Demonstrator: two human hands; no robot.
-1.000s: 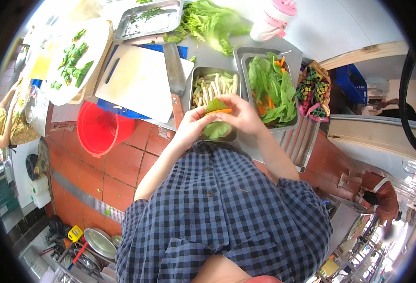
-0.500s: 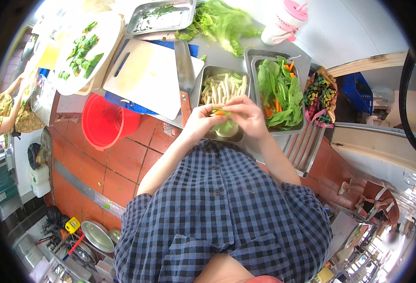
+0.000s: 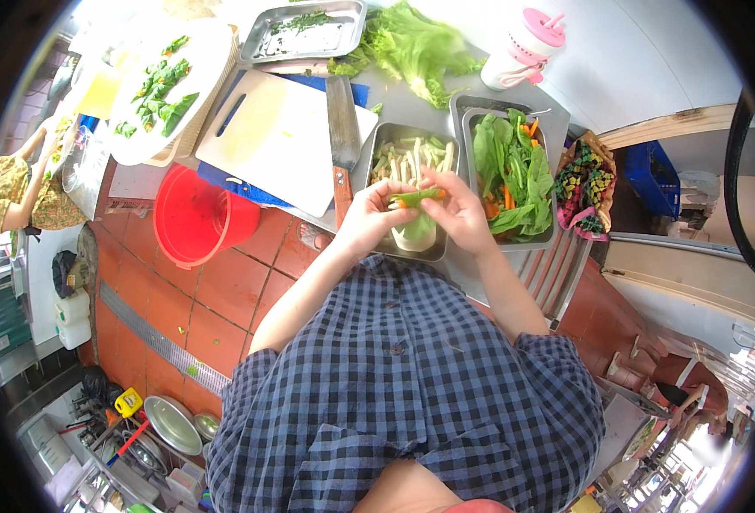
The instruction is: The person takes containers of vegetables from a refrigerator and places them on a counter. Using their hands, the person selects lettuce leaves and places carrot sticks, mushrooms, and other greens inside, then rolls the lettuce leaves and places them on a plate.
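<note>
Over the metal tray point(image 3: 448, 156) of pale vegetable strips point(image 3: 399, 161), my two hands hold a green leaf roll point(image 3: 418, 197) between them. Orange carrot shows at its left end. My left hand point(image 3: 374, 214) pinches that end, and my right hand point(image 3: 460, 217) grips the other with thumb and fingers. Under the roll, a pale green piece point(image 3: 415, 231) sits in the tray's near part. To the right, a second metal tray point(image 3: 552, 224) contains green leaves point(image 3: 501, 154) and carrot strips point(image 3: 507, 196). A cleaver point(image 3: 342, 124) lies left of my hands, partly on the white cutting board point(image 3: 266, 137).
A white oval plate point(image 3: 134, 152) of finished leaf rolls stands far left, above a red bucket point(image 3: 189, 218). Lettuce point(image 3: 416, 47), a shallow tray point(image 3: 262, 56) and a pink-lidded cup point(image 3: 527, 51) are at the back. Another person's arm point(image 3: 27, 184) shows at the left edge.
My right hand has opened out slightly and moved a little down and right. More of the leaf roll shows between my hands. The whole view has shifted slightly.
</note>
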